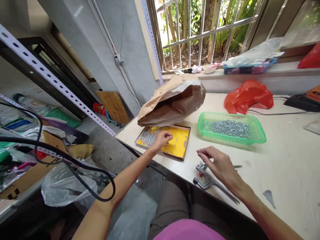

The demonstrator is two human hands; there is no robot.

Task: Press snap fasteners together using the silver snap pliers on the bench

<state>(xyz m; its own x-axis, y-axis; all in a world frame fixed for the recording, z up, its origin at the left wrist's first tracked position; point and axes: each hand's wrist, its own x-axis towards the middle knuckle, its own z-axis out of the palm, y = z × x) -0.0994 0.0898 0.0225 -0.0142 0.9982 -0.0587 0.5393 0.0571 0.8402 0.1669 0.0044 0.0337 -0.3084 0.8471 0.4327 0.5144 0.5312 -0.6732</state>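
Observation:
Over a shallow tray with a yellow bottom [178,141] is my left hand [162,139], its fingers pinched together; what they hold, if anything, is too small to make out. Small metal pieces [149,137] are heaped at the tray's left, and a few lie scattered at its right. My right hand [217,162] hovers above a metal hand tool [206,180], with thumb and fingertips close together and their contents too small to tell. Behind it stands a green basket [232,138] holding many small metal parts [226,127].
A large open paper bag [172,100] leans over the tray's back. A red plastic bag [248,96] and a black and orange device [306,99] lie at the back right. A pointed grey piece [269,198] lies near the right forearm. Black cables hang at left.

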